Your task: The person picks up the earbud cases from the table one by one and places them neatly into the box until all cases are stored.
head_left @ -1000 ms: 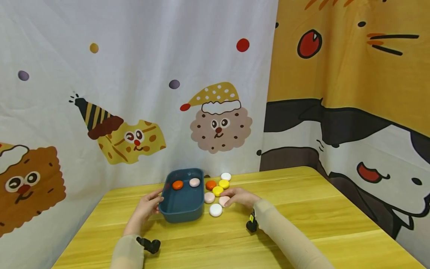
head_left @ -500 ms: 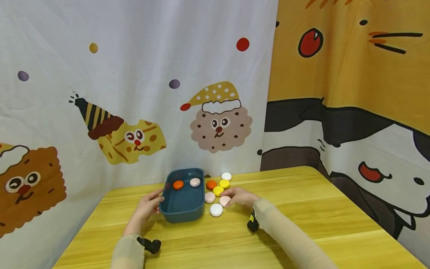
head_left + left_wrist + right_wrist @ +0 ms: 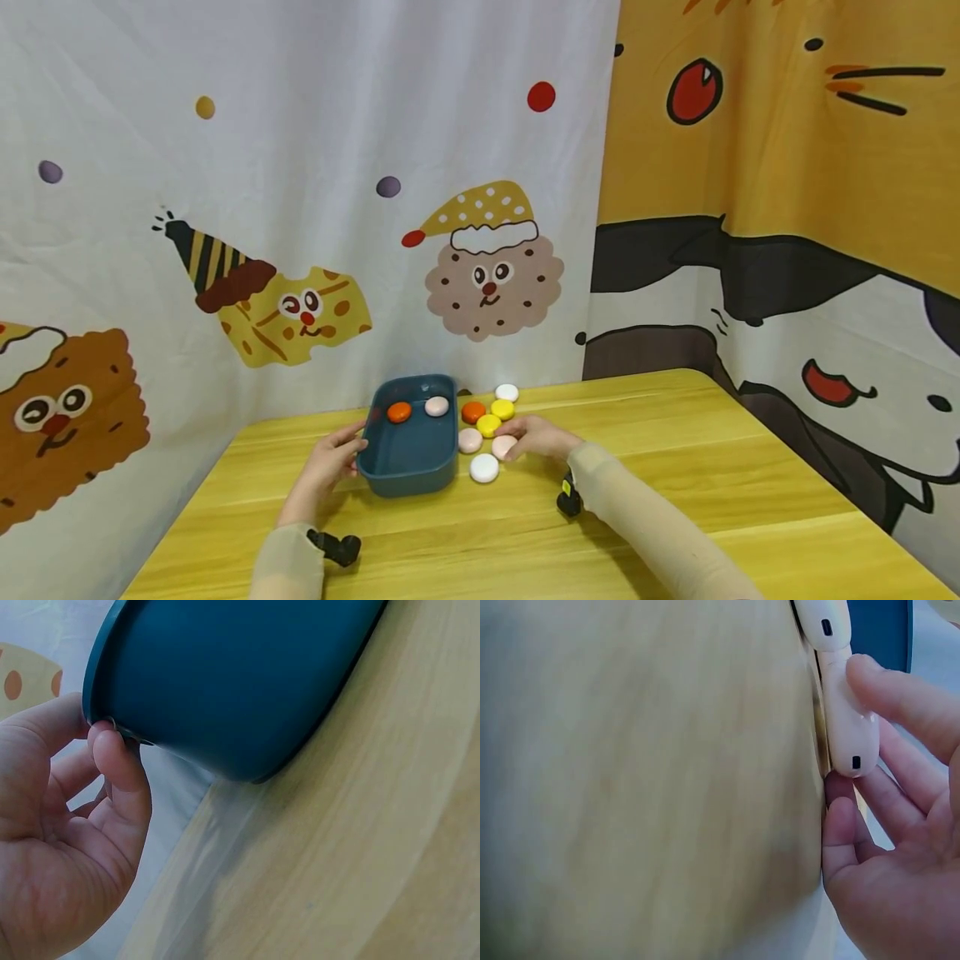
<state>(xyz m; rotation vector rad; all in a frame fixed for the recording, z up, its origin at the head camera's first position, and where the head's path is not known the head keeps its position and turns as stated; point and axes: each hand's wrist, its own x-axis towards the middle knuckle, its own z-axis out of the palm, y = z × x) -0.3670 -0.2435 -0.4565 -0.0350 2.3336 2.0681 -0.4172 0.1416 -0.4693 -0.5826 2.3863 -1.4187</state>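
My left hand (image 3: 326, 465) holds the left side of a dark blue rectangular bin (image 3: 408, 484). In the left wrist view its thumb and fingers pinch the rim of that bin (image 3: 232, 682). Over on the right, my right hand (image 3: 542, 439) grips a pale pink rounded disc (image 3: 502, 448) lying on the table. The right wrist view has the thumb on the pale pink disc (image 3: 853, 712), the other fingers around its far side, and a small dark slot in its edge. Inside the bin lie an orange disc (image 3: 399, 412) and a pale pink one (image 3: 437, 406).
Beside the bin's right wall are several more discs: orange (image 3: 473, 412), yellow (image 3: 489, 426), pale pink (image 3: 470, 441) and white (image 3: 483, 468). Another white disc (image 3: 506, 392) sits near the table's back edge. A printed curtain (image 3: 315, 167) hangs right behind the wooden table (image 3: 420, 550).
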